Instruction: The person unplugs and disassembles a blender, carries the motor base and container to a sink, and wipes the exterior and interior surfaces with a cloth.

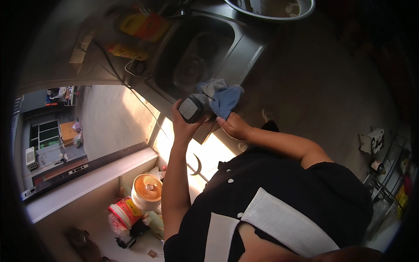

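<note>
Just in front of the sink, my left hand (186, 126) grips a squarish grey object (190, 108) with a dark rim around a pale end panel. It may be a container or a small appliance; I cannot tell which. The thumb and fingers wrap its near end. My right hand (235, 126) pinches the lower end of a blue cloth (226, 100), which has a greyish-white bunched part. The cloth lies against the far right side of the grey object. Behind both is the stainless steel sink (196, 42), with a round drain visible in its basin.
A large metal basin (271, 18) holding cloudy liquid stands at the top. Yellow bottles (144, 28) and a cable (109, 62) are by the sink's left. Below left are a window sill (91, 183), a white fan (147, 191) and a red bucket (126, 213). A wire rack (381, 183) stands right.
</note>
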Available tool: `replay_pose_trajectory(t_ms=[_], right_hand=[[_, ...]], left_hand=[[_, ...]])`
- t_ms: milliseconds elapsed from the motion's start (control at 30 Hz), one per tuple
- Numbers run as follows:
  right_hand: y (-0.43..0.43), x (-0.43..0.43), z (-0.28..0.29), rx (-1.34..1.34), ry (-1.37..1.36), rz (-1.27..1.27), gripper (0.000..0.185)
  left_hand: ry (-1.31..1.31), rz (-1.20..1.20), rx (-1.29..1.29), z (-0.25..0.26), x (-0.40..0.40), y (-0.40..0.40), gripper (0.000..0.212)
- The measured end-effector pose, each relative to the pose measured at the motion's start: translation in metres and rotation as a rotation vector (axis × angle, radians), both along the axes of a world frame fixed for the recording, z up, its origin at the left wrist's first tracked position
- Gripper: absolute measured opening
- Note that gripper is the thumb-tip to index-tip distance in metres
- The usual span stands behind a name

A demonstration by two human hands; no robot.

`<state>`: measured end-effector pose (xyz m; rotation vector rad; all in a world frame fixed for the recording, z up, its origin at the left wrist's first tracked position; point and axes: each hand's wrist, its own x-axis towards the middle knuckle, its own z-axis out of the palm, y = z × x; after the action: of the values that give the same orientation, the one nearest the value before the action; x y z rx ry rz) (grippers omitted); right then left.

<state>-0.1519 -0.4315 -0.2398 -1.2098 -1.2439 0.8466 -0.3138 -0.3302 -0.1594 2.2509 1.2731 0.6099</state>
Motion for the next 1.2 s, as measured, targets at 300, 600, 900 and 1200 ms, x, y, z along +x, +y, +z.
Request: replay_pose_trajectory(t_ms=[300, 600, 900, 1200], right_hand=[[0.112, 0.034, -0.005, -0.284, -0.189, 0.337, 0.065], [0.028, 0.012, 0.001, 0.283, -0.018, -0.154, 0.043], [0.089, 0.024, -0.009, -0.167, -0.169, 0.162, 0.054], [0.006, 0.108, 0.044, -0.107, 1.271, 0.123, 0.037]], left_hand=[[-0.106, -0.012, -0.211, 0.003, 0.002, 0.005, 0.089], [-0.061, -0.026, -0.166, 0.01, 0.009, 0.003, 0.093], [-0.082, -0.033, -0.096, -0.004, -0.003, 0.006, 0.092], [-0.017, -0.033, -0.023, -0.002, -0.006, 0.006, 0.092]])
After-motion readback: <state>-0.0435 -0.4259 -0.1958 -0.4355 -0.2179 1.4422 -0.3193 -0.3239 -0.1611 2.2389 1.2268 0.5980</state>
